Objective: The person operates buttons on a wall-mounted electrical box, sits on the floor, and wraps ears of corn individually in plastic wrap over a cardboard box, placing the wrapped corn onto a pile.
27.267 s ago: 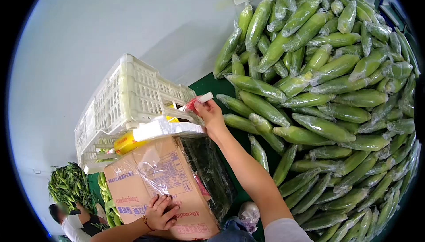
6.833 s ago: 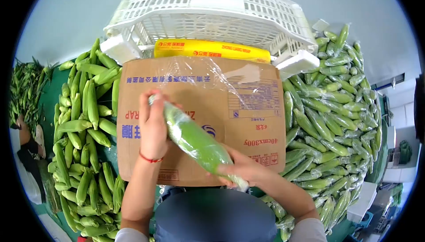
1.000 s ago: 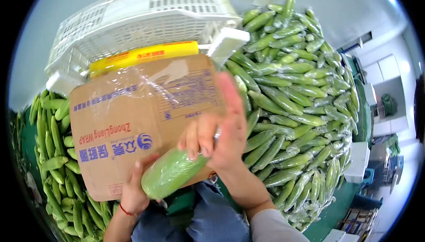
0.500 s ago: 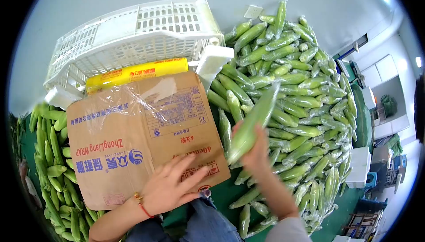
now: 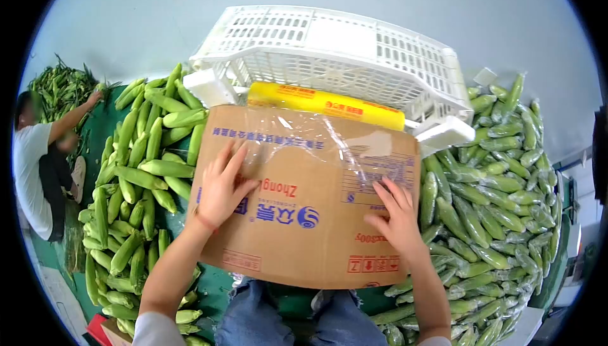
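Observation:
A flat cardboard sheet [image 5: 304, 244] with printed lettering lies across my lap. Over its far part spreads clear plastic film [image 5: 304, 140], coming from a yellow roll of cling wrap [image 5: 326, 104]. My left hand [image 5: 221, 184] rests on the left part of the cardboard near the film, fingers apart. On the right part, my right hand [image 5: 398, 216] lies with its fingers spread and nothing in them. Unwrapped corn cobs in green husks [image 5: 136, 181] are heaped at left. To the right is a large pile of film-wrapped corn cobs [image 5: 487, 213].
A white plastic crate [image 5: 329, 48] stands on its side behind the roll, against the wall. White blocks [image 5: 446, 135] flank the roll's ends. At far left a person [image 5: 38, 168] sits reaching toward a heap of greens [image 5: 60, 92].
The wrapped cob has left my right hand, which is back on the cardboard. My left hand has moved to the cardboard's left part. The view has swung left, bringing in the other person.

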A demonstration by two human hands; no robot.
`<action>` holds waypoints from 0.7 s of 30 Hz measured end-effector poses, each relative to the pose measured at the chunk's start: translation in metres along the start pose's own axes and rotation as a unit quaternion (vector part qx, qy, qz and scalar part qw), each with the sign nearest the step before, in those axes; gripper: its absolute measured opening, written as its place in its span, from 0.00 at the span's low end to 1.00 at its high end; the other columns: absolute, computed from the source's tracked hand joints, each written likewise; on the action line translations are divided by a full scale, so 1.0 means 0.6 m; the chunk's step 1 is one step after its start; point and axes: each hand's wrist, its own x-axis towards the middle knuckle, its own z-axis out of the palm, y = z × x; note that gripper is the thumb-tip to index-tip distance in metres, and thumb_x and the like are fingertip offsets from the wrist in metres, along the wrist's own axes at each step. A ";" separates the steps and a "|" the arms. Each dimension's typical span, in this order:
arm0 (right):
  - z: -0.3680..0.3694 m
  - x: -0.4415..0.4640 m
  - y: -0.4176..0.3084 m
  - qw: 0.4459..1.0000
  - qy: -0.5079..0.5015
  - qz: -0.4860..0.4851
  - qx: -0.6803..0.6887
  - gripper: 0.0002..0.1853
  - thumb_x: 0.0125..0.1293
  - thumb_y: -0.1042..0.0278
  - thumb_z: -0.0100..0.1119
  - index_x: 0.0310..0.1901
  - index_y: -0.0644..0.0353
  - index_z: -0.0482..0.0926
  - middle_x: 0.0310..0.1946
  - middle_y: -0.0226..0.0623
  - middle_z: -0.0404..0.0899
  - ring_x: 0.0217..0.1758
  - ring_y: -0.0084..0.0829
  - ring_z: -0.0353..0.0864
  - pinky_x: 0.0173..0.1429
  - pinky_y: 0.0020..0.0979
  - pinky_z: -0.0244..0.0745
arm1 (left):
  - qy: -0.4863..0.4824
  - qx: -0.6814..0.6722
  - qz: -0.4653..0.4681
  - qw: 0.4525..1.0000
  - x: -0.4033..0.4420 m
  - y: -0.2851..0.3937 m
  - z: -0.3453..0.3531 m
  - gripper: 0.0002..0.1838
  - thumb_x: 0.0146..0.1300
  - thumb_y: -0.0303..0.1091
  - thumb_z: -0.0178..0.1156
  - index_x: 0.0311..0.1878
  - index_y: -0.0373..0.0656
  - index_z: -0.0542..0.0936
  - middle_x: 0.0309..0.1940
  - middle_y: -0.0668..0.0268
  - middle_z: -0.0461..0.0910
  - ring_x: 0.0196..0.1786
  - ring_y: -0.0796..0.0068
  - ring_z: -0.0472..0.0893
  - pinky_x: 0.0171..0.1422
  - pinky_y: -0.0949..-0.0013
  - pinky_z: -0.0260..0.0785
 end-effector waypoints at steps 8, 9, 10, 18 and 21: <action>0.044 0.064 -0.004 0.897 0.178 0.194 0.355 0.09 0.70 0.68 0.55 0.48 0.61 0.75 0.39 0.33 0.78 0.43 0.28 0.78 0.51 0.30 0.72 | 0.113 -0.033 0.186 0.975 0.134 -0.072 0.016 0.03 0.58 0.24 0.58 0.34 0.43 0.74 0.26 0.61 0.77 0.32 0.57 0.80 0.34 0.60 0.72; 0.018 0.034 -0.003 0.921 0.150 0.216 0.288 0.09 0.71 0.68 0.54 0.49 0.61 0.72 0.36 0.30 0.75 0.42 0.24 0.75 0.50 0.29 0.72 | 0.131 -0.067 0.138 0.979 0.106 -0.070 -0.011 0.03 0.58 0.24 0.57 0.33 0.43 0.74 0.27 0.61 0.77 0.33 0.57 0.80 0.35 0.60 0.73; 0.018 -0.007 0.018 0.950 0.168 0.160 0.207 0.05 0.71 0.71 0.52 0.44 0.61 0.71 0.34 0.29 0.72 0.39 0.23 0.73 0.48 0.27 0.71 | 0.087 -0.043 0.185 0.978 0.063 -0.078 -0.036 0.05 0.55 0.26 0.57 0.34 0.42 0.72 0.27 0.60 0.76 0.31 0.56 0.78 0.34 0.59 0.72; -0.004 -0.227 -0.077 0.954 -0.072 0.195 0.217 0.07 0.75 0.68 0.49 0.44 0.63 0.73 0.31 0.35 0.79 0.33 0.27 0.76 0.42 0.28 0.73 | 0.022 -0.071 0.269 0.960 -0.292 -0.074 -0.058 0.08 0.56 0.26 0.58 0.40 0.38 0.77 0.40 0.56 0.80 0.47 0.59 0.82 0.51 0.58 0.78; -0.004 -0.219 -0.099 0.958 -0.094 0.196 0.186 0.07 0.74 0.69 0.48 0.43 0.64 0.73 0.30 0.35 0.78 0.31 0.25 0.74 0.40 0.27 0.71 | 0.116 -0.068 0.158 0.978 -0.346 -0.112 -0.012 0.14 0.57 0.26 0.59 0.48 0.38 0.75 0.46 0.53 0.76 0.52 0.55 0.77 0.60 0.57 0.70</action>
